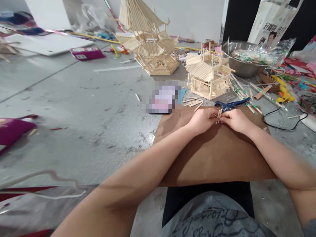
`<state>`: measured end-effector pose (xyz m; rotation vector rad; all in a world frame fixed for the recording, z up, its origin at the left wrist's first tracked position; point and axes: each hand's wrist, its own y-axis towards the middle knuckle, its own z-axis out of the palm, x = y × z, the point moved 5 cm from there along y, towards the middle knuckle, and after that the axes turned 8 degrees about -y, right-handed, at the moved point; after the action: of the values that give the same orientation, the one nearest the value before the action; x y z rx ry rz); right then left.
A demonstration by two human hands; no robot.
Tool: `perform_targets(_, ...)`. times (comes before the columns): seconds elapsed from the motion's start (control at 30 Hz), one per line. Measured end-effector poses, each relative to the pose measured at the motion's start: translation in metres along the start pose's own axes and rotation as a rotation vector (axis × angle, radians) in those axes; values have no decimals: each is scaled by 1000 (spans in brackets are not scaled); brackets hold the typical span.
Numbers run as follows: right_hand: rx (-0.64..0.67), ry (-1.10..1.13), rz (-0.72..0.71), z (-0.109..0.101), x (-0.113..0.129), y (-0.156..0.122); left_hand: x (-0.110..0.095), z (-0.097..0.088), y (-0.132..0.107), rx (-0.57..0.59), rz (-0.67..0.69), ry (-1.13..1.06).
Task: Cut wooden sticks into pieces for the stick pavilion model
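My left hand (203, 120) and my right hand (233, 120) meet over a brown cardboard sheet (209, 158). Between their fingertips they pinch a couple of short wooden sticks (219, 116), held side by side and nearly upright. Just beyond my hands lies a blue-handled cutter (230, 105). Several loose cut sticks (194, 101) rest at the sheet's far edge. Behind them stands a small stick-built pavilion (209, 77) with a partial roof and bare posts. A taller stick pagoda (150, 42) rises further back on the left.
A blurred-out phone (163, 98) lies left of the sheet. At the back right, a steel bowl (243, 67) holds wrapped chopsticks. A black cord (283, 126) curls at right near a yellow toy-like object (283, 90). Purple boxes (87, 53) sit on the floor at left.
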<state>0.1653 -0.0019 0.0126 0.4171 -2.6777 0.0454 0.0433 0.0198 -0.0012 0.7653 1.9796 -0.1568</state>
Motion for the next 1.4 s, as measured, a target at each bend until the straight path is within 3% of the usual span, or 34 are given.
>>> perform_targets(0.17,5,-78,-5,3,0,0,5,1,0,-23,-8,33)
perform_targets(0.5,-5,-232,-57,4,4,-2,-4,-4,0,-7,-49,166)
perform_targets(0.77,-24,-216,-69,6,2,-1,1,-4,3,19,-77,139)
perform_targets(1.4,-16,-310,-80,7,3,-2,0,0,4,82,-5,161)
